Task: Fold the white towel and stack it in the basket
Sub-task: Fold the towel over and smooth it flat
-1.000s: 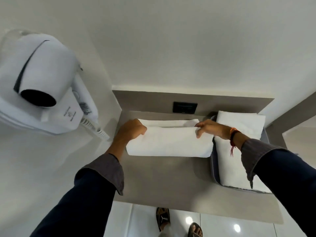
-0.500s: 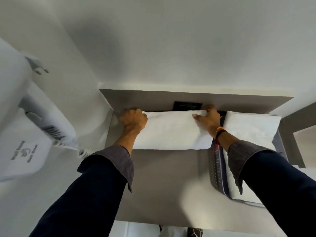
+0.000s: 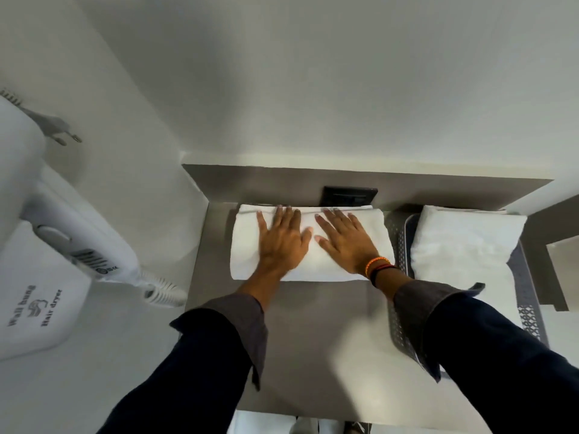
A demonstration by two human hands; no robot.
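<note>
1. The white towel (image 3: 311, 245) is sitting folded into a soft, thick rectangle with rounded edges, lying on the smooth grey tabletop (image 3: 313, 339) right up against the back wall.
2. Both hands are lying flat on top of it, fingers spread, gripping nothing: the left hand (image 3: 282, 242) is pressing the left-middle part and the right hand (image 3: 346, 242) the right-middle part, thumbs nearly meeting.
3. The right wrist is wearing an orange-and-dark thread band (image 3: 377, 267); both arms are in dark sleeves with grey cuffs.
4. Just to the right, the grey basket (image 3: 398, 245) with its perforated plastic wall is holding a stack of folded white towels (image 3: 463, 245), and its rim is sitting just beside the towel's right edge.
5. A black wall socket (image 3: 349, 195) is showing just behind the towel, and a white wall-hung hair dryer (image 3: 47, 261) with a coiled cord is hanging on the left wall.
</note>
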